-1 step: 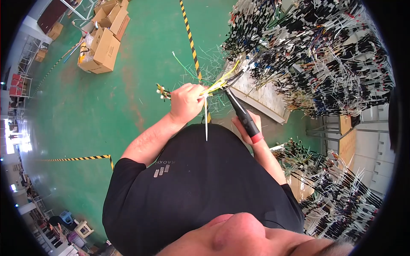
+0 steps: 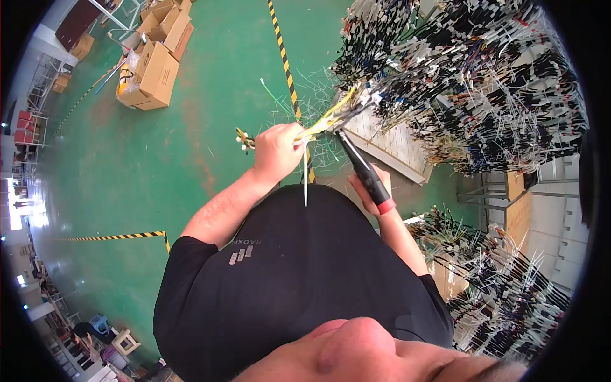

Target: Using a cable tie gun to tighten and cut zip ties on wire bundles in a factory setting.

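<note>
My left hand point(image 2: 273, 153) is closed round a wire harness point(image 2: 326, 121) of yellow, black and white wires. Short ends with small connectors stick out on the hand's left side, and the rest runs up and right toward the heap of harnesses. A white cable tie point(image 2: 305, 178) hangs from the bundle beside my left fingers, its tail pointing toward my shirt. In my right hand point(image 2: 383, 176) is a black cable tie gun point(image 2: 361, 167) with a red rear end. Its narrow nose points up and left, close below the bundle; whether it touches cannot be seen.
A large heap of wire harnesses point(image 2: 471, 83) fills the far right beside a pale panel point(image 2: 394, 149). More harnesses point(image 2: 503, 293) lie at the near right. Cut tie ends point(image 2: 312, 95) litter the green floor. Cardboard boxes point(image 2: 153, 76) stand at the far left.
The harness shifts slightly, its right part blurred and bunched closer. The cable tie's tail swings a little left, and the tie gun moves slightly right.
</note>
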The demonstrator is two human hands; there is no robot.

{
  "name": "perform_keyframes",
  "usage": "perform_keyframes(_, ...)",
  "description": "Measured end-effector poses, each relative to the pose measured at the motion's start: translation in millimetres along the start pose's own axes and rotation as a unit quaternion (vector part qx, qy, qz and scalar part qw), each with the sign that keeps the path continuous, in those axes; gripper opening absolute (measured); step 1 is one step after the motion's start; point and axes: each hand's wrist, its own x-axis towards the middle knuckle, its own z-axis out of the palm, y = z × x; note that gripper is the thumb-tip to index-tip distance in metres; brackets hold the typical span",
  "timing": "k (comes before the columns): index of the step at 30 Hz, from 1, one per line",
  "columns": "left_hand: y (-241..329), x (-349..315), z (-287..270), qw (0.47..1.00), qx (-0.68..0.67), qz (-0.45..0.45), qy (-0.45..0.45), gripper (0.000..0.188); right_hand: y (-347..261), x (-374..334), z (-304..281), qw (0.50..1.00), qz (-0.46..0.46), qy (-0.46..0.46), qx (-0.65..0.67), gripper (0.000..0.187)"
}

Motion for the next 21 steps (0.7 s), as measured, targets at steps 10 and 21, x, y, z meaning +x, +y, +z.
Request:
perform_keyframes(10, -62, 15, 7, 0.505, -0.698, -0.343, -0.375, 0.049, 8, 10, -26, 0.98, -0.083, 0.03, -0.177, 0.035)
perform_keyframes(21, -49, 5, 15, 0.371, -0.811, -0.23, -0.39, 0.063, -5, 9, -43, 0.983, -0.088, 0.022, -0.158, 0.042)
